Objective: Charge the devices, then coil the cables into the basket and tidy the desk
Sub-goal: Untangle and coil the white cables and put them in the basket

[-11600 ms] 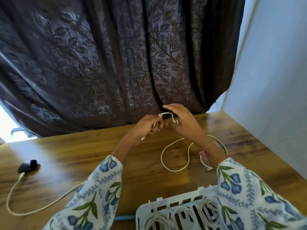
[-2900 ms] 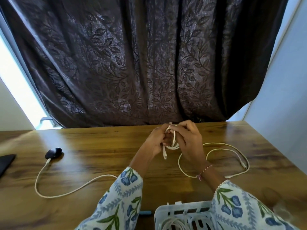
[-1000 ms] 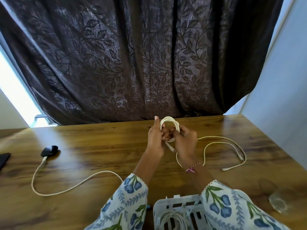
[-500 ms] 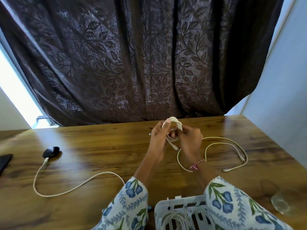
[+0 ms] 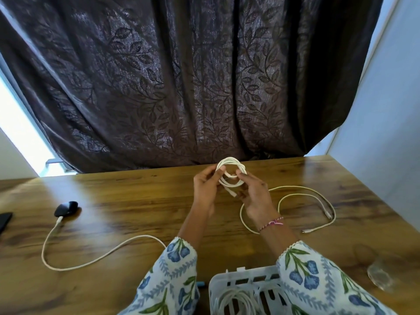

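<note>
A white cable coil (image 5: 231, 163) of several loops is held up above the far middle of the wooden desk (image 5: 127, 205). My left hand (image 5: 204, 189) grips its left side, and my right hand (image 5: 254, 196) pinches its right side with a plug end hanging between them. The cable's loose tail (image 5: 318, 201) trails in loops across the desk to the right. A white slatted basket (image 5: 243, 278) at the near edge holds another coiled white cable (image 5: 234, 301). A second white cable (image 5: 95, 258) runs left to a small black device (image 5: 66, 208).
A dark leaf-patterned curtain (image 5: 193, 76) hangs behind the desk. A black flat object (image 5: 4, 220) lies at the far left edge. A clear round glass item (image 5: 378, 277) sits near the right front. A pale wall (image 5: 386, 110) closes the right side.
The coil in my hands has gained loops and grown rounder, and the loose tail on the desk has shortened. Both hands have turned around the coil.
</note>
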